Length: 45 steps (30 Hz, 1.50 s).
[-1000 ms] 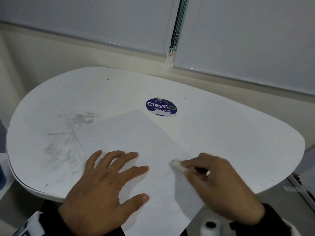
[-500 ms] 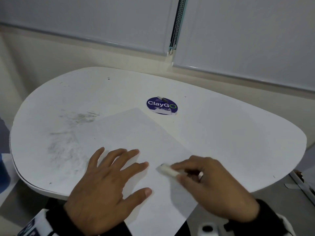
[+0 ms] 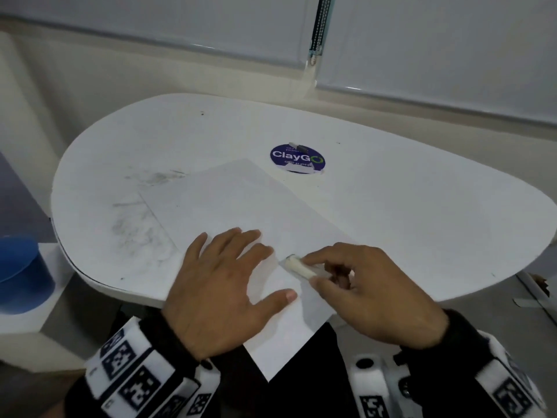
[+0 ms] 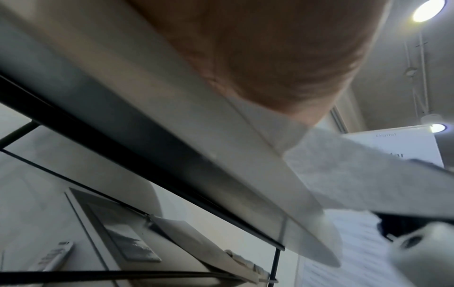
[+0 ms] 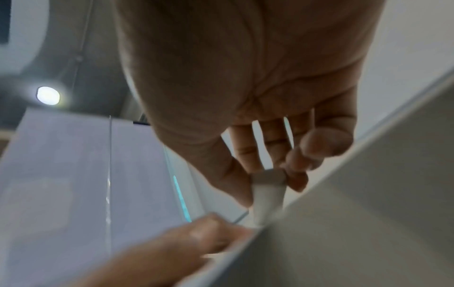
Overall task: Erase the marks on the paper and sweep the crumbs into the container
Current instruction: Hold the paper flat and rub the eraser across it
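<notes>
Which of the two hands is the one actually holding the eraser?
The right hand pinches the white eraser against the paper; the left hand only lies flat with spread fingers, pressing the sheet down.

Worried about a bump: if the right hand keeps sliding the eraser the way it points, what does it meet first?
Most likely the left hand. The right hand points its eraser leftward across the paper, toward the left index finger flat there; a small gap shows between them.

A white eraser [image 3: 297,265] tilts tip-down on blank white paper [image 3: 241,200] overhanging the table edge.
</notes>
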Each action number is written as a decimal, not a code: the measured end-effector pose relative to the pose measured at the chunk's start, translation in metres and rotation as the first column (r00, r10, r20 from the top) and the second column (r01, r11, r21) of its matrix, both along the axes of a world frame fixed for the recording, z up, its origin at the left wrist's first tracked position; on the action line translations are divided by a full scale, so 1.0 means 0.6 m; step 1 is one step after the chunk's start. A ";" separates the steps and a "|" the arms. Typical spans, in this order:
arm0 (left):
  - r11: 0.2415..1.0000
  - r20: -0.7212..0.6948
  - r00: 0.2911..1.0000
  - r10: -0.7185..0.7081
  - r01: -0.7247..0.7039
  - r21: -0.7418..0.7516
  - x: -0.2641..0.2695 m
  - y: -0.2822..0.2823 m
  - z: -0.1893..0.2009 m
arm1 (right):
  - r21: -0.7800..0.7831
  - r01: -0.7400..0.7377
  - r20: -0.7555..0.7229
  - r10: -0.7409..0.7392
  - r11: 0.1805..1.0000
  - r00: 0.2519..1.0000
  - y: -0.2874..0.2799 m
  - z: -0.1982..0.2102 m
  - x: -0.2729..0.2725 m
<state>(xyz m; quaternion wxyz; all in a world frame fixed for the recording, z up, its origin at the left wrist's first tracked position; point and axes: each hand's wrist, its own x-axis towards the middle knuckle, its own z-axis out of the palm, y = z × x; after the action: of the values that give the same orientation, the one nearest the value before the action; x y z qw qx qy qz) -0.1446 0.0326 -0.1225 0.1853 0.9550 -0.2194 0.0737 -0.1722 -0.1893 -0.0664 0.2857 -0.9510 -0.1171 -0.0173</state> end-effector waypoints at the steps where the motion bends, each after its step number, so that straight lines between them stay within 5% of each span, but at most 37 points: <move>1: 1.000 -0.002 1.000 -0.002 0.002 0.012 -0.001 0.000 0.000 | -0.010 0.042 0.010 -0.042 0.999 0.999 -0.011 0.000 0.008; 4: 0.999 -0.005 1.000 -0.013 0.014 0.038 -0.001 -0.001 -0.002 | -0.044 0.237 0.100 -0.232 0.970 0.968 -0.038 -0.003 0.030; 9: 0.999 0.011 1.000 -0.006 0.005 0.048 0.000 -0.004 -0.003 | 0.006 -0.065 0.033 0.064 0.998 0.997 0.019 -0.005 -0.005; 14: 0.999 0.017 1.000 -0.001 0.001 0.041 -0.001 -0.003 -0.002 | 0.009 0.187 0.104 -0.186 0.982 0.977 -0.022 -0.014 0.030; 19: 1.000 0.033 0.999 0.002 -0.003 0.021 -0.002 -0.004 -0.004 | 0.021 -0.072 0.024 0.072 0.997 0.997 0.028 -0.011 -0.003; 24: 0.999 0.031 0.999 0.011 -0.013 0.042 -0.001 -0.005 -0.005 | -0.010 0.209 0.119 -0.206 0.978 0.971 -0.017 -0.017 0.029; 29: 1.000 0.037 0.999 0.007 -0.008 0.022 -0.002 -0.006 -0.006 | 0.051 -0.058 -0.025 0.060 0.997 0.998 0.023 -0.005 -0.001; 34: 0.999 0.034 0.999 0.017 -0.018 0.038 -0.003 -0.006 -0.005 | 0.005 0.204 0.098 -0.203 0.979 0.974 -0.024 -0.006 0.029; 39: 0.999 0.038 0.999 0.016 -0.018 0.031 -0.002 -0.007 -0.006 | 0.046 -0.043 -0.042 0.045 0.998 0.998 0.019 -0.004 -0.001; 43: 0.998 0.028 0.999 0.026 -0.027 0.051 -0.003 -0.006 -0.006 | 0.016 0.203 0.048 -0.204 0.979 0.978 -0.029 -0.002 0.028; 45: 0.999 0.032 0.999 0.026 -0.027 0.045 -0.003 -0.007 -0.006 | 0.011 0.135 0.057 -0.136 0.991 0.989 -0.017 0.001 0.018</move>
<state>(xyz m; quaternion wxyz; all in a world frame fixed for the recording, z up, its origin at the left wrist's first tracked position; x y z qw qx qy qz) -0.1465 0.0283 -0.1261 0.1591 0.9605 -0.2113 0.0862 -0.1611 -0.1997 -0.0655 0.2839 -0.9547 -0.0605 -0.0647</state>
